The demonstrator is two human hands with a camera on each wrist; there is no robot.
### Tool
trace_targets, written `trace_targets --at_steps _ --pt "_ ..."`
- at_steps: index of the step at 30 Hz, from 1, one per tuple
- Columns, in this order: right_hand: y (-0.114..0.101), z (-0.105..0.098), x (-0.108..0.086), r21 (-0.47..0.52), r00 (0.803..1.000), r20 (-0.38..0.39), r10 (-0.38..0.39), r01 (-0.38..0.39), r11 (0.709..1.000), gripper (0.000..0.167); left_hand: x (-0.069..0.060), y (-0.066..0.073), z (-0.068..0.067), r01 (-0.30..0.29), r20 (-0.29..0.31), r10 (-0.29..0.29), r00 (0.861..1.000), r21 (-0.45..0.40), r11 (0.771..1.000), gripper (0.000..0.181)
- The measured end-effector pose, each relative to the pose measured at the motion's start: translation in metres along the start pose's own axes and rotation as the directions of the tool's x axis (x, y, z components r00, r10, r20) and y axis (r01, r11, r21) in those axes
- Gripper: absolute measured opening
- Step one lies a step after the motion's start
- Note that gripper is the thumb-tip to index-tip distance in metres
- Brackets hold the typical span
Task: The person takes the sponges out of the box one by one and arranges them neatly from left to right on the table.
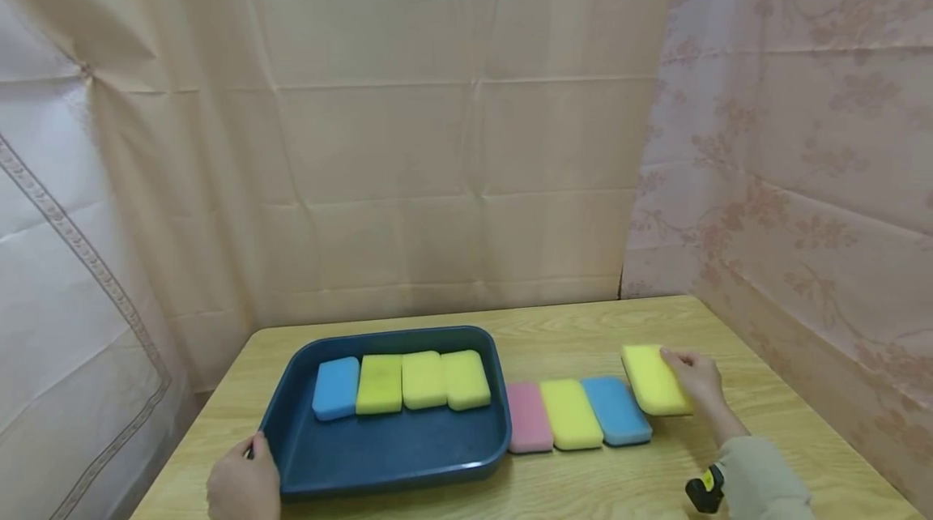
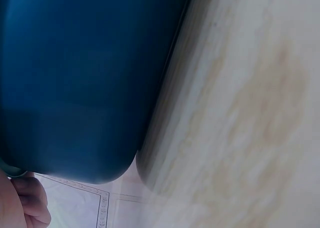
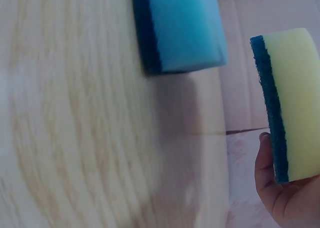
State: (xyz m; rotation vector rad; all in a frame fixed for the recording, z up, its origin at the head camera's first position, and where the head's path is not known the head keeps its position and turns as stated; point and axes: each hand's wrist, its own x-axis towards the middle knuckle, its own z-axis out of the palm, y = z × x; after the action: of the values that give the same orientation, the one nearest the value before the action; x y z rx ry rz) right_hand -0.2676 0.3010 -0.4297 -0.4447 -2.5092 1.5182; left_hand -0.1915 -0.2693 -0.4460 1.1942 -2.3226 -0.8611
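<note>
At the tray's left edge my left hand (image 1: 246, 478) grips the rim of a dark blue tray (image 1: 394, 467); in the left wrist view its curled fingers (image 2: 34, 200) are at the tray's corner. My right hand (image 1: 696, 382) pinches a yellow sponge (image 1: 654, 381) by its right edge, tilted and lifted off the table. The right wrist view shows that sponge's dark scouring layer (image 3: 272, 108). Just left of it, a blue sponge (image 1: 615, 411) lies in a row with a yellow sponge (image 1: 572, 415) and a pink sponge (image 1: 530, 417) beside the tray.
Inside the tray lie a blue sponge (image 1: 337, 388), a greenish-yellow sponge (image 1: 379, 384) and two pale yellow sponges (image 1: 424, 380), side by side. The wooden table (image 1: 598, 488) ends at curtains (image 1: 452, 139) behind and on both sides.
</note>
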Motion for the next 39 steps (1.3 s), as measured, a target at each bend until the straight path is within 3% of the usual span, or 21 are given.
trace_targets --at_steps 11,17,28,39 --pt "0.014 -0.004 0.008 -0.131 0.999 0.017 -0.04 0.042 0.991 0.058 0.002 -0.002 0.002 -0.014 -0.01 0.014 1.0 -0.008 1.0 0.035" --pt "0.017 -0.003 0.01 -0.14 0.998 0.065 -0.022 0.031 0.99 0.057 0.001 0.001 -0.001 -0.003 -0.001 0.003 1.0 -0.004 1.0 0.036" --pt "0.025 0.003 0.014 -0.179 0.995 0.094 -0.017 0.033 0.983 0.057 -0.002 0.001 -0.001 -0.012 -0.038 0.011 0.999 -0.033 0.999 0.036" --pt "0.026 0.01 0.013 -0.191 0.997 0.078 -0.028 0.042 0.981 0.047 -0.002 -0.001 -0.001 -0.009 -0.012 0.009 1.0 -0.021 1.0 0.037"
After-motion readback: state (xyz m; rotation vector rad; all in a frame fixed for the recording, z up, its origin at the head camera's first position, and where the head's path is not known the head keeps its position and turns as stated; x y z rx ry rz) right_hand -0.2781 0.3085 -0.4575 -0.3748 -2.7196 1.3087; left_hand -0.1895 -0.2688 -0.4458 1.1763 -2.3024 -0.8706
